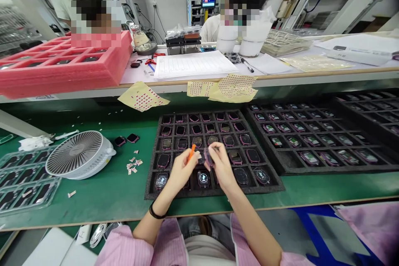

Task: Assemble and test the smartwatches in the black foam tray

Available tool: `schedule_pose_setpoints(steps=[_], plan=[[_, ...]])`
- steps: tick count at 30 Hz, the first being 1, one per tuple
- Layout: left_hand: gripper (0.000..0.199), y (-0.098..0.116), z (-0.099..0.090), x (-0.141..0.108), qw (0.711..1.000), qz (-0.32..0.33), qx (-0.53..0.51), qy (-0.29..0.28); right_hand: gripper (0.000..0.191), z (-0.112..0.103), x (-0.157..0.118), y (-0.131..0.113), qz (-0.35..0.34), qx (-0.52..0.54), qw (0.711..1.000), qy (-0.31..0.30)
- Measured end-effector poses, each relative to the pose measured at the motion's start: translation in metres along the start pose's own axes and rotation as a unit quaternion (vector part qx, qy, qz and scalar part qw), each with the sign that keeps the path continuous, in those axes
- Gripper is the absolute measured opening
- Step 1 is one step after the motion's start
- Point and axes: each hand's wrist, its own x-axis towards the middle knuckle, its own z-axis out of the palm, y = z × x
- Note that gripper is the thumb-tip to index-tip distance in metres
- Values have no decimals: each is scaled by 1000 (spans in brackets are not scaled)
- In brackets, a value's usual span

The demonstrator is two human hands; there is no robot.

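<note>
Head cam: L hand (183, 170) over middle of black foam tray (149, 191), fingers closed on orange-handled tool (191, 152), tip pointing toward pink watch (208, 157). R hand (222, 165) pinching that watch by its edges, watch tilted, just above tray, btwn both hands. Tool tip vs watch: hidden by fingers, can't tell if touching. Front row of tray w/ brighter, shinier faces; rows behind darker, w/ no labels on screens. How many finished: unclear from here. Next tray to the right (343, 168) w/ green-and-white labels on watch screens, one slot vacant near front. Left of tray, on green mat (93, 203): two loose watches (126, 138), small heap of paper bits (134, 165), white desk fan (75, 154). Sticker sheets (143, 96) hanging off shelf edge ahead.
</note>
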Motion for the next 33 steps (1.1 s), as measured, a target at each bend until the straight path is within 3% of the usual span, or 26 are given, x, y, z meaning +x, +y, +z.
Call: schedule_pose_setpoints(steps=[2,4,8,11,13,16,19,22,24,28,33], plan=[[36,1,-27,-5,996,4,67,62,23,-17,7,1,-47,-92,994,47],[35,1,-61,-13,975,5,185,120,24,-34,14,2,-64,-217,973,55],[31,-12,-118,-29,875,-64,439,193,18,-51,21,12,-72,-406,911,-14],[28,-28,-136,-40,825,-113,514,206,17,-53,21,17,-97,-455,885,-39],[27,-36,-137,-47,812,-101,531,218,19,-53,17,16,-128,-482,866,-36],[31,-39,-132,-60,803,-9,558,209,22,-58,-2,11,-219,-532,818,-9],[31,-35,-119,-75,794,117,589,95,24,-64,-31,9,-296,-560,774,-17],[26,-32,-105,-85,776,203,597,-29,31,-68,-57,15,-321,-581,746,-56],[26,-33,-99,-89,765,228,599,-66,37,-70,-69,21,-315,-596,735,-71],[26,-39,-100,-95,758,233,603,-88,47,-76,-84,27,-308,-608,727,-85],[25,-34,-106,-110,767,283,571,-70,41,-82,-101,21,-343,-557,748,-112]])
